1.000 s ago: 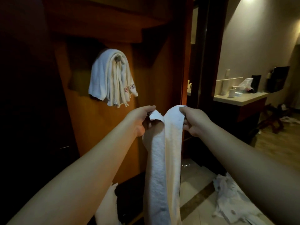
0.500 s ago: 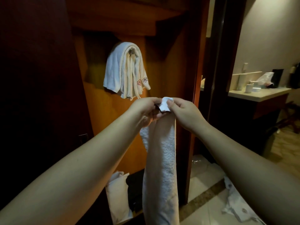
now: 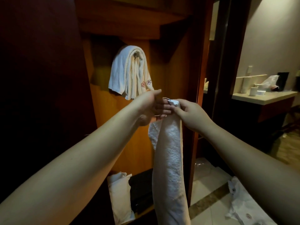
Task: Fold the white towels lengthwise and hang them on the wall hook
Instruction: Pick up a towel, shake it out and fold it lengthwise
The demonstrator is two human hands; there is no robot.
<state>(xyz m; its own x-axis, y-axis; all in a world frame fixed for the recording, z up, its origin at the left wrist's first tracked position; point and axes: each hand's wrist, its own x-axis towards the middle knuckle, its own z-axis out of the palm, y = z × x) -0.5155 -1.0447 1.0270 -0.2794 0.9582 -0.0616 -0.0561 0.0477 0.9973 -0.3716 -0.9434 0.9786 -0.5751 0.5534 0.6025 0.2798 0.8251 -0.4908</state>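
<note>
Pinching towel top below hung towels, right hand keeps fold together; left hand fingers straight, steadying it.

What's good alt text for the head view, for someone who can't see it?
A right hand pinches the top of a long folded white towel that hangs down, with the open left hand beside it. Behind them, more towels hang on a wooden wall.

hook: pretty much buried under the bundle of white folded towels on the wooden wall
held towel: long white terry towel runs off the bottom edge
counter stuff: small pale items, too tiny to tell
</note>
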